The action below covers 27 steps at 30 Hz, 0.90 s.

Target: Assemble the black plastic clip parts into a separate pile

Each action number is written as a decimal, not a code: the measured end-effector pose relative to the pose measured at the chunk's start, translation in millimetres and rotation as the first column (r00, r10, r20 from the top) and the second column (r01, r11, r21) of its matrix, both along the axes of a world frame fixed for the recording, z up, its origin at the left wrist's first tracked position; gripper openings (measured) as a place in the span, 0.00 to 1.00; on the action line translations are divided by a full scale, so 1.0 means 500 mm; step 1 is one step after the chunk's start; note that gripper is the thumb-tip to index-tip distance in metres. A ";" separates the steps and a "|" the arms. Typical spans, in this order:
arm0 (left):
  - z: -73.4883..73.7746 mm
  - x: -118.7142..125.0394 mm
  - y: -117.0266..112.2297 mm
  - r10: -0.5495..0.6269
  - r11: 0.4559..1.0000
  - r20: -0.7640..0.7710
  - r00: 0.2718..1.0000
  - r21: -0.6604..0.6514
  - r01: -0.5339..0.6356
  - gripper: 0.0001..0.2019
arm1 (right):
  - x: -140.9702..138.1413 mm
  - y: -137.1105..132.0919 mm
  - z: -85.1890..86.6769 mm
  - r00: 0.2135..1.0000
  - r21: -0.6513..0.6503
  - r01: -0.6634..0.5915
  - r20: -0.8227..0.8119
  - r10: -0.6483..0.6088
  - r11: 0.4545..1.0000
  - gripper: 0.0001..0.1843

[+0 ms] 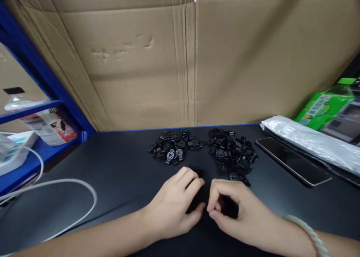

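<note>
My left hand (180, 200) rests low over the black table with its fingers curled inward and the thumb a little apart from the index finger. Whatever lies inside the curl is hidden against the dark surface. A few small black plastic parts (198, 170) lie just beyond its knuckles. Close beside it, my right hand (239, 208) is closed in a pinch, thumb against fingertips. Anything between those fingertips is too small or dark to make out. Farther back are two heaps of black plastic parts with round perforated discs, a left heap (174, 144) and a right heap (232, 152).
A phone (292, 161) lies right of the heaps, next to a silvery-white plastic package (309, 142) and a green drink bottle (323, 105). Cardboard (135, 69) walls the back. At left, a white cable (94, 199) loops over the table near a blue shelf frame (60, 103).
</note>
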<state>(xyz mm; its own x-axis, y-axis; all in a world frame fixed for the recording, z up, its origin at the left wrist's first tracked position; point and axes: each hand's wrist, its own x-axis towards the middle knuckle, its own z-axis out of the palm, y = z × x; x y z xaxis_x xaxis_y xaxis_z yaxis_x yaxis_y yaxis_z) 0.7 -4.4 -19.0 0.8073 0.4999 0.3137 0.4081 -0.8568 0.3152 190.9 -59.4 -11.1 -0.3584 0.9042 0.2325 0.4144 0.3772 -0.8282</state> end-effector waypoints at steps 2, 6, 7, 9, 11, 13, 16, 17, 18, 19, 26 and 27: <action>-0.004 -0.001 0.004 0.050 0.999 0.034 0.998 0.008 -0.051 0.08 | -0.002 0.000 -0.001 1.000 -0.052 -0.016 0.012 0.017 0.999 0.07; -0.016 -0.006 0.023 0.131 0.991 0.118 0.984 0.012 -0.133 0.13 | -0.005 -0.002 0.000 0.998 -0.107 -0.043 0.033 0.047 0.993 0.07; -0.018 -0.007 0.029 0.131 0.991 0.131 0.983 0.019 -0.135 0.16 | -0.006 -0.003 0.000 0.998 -0.109 -0.047 0.037 0.051 0.993 0.08; -0.022 -0.008 0.040 0.109 0.993 0.139 0.984 0.032 -0.115 0.17 | -0.007 -0.004 0.002 0.997 -0.110 -0.054 0.042 0.059 0.992 0.08; -0.024 -0.009 0.048 0.081 0.996 0.139 0.987 0.035 -0.087 0.12 | -0.007 -0.003 0.003 0.997 -0.117 -0.059 0.046 0.064 0.991 0.08; -0.022 -0.010 0.055 0.069 0.997 0.141 0.988 0.036 -0.075 0.08 | -0.007 -0.001 0.004 0.996 -0.122 -0.065 0.048 0.071 0.990 0.09; -0.016 -0.014 0.067 0.044 0.997 0.133 0.990 0.056 -0.052 0.05 | -0.004 0.001 0.006 0.996 -0.133 -0.069 0.043 0.075 0.989 0.09; -0.014 -0.016 0.071 0.037 0.997 0.125 0.991 0.062 -0.045 0.05 | -0.003 0.002 0.006 0.996 -0.136 -0.069 0.041 0.075 0.988 0.09; -0.013 -0.017 0.076 0.032 0.997 0.117 0.993 0.069 -0.040 0.05 | -0.002 0.002 0.007 0.996 -0.139 -0.068 0.039 0.074 0.988 0.09; -0.013 -0.019 0.081 0.028 0.996 0.112 0.993 0.077 -0.037 0.06 | -0.002 0.001 0.007 0.997 -0.141 -0.067 0.037 0.073 0.988 0.09; -0.012 -0.020 0.090 -0.055 0.978 0.248 0.967 0.207 0.003 0.17 | -0.001 0.005 -0.005 0.998 -0.211 -0.059 -0.037 0.053 0.976 0.07; -0.008 -0.019 0.083 -0.068 0.978 0.291 0.954 0.207 0.007 0.16 | 0.000 0.008 -0.008 0.996 -0.242 -0.055 -0.086 0.035 0.969 0.07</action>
<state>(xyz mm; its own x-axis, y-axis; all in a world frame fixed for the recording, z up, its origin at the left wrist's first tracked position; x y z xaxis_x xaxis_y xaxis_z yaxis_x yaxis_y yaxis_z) -9.0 36.9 -23.0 0.6797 0.3729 0.6316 0.2894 -0.9276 0.2363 191.1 -55.3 -15.0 -0.3891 0.9204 0.0370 0.3299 0.1767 -0.9273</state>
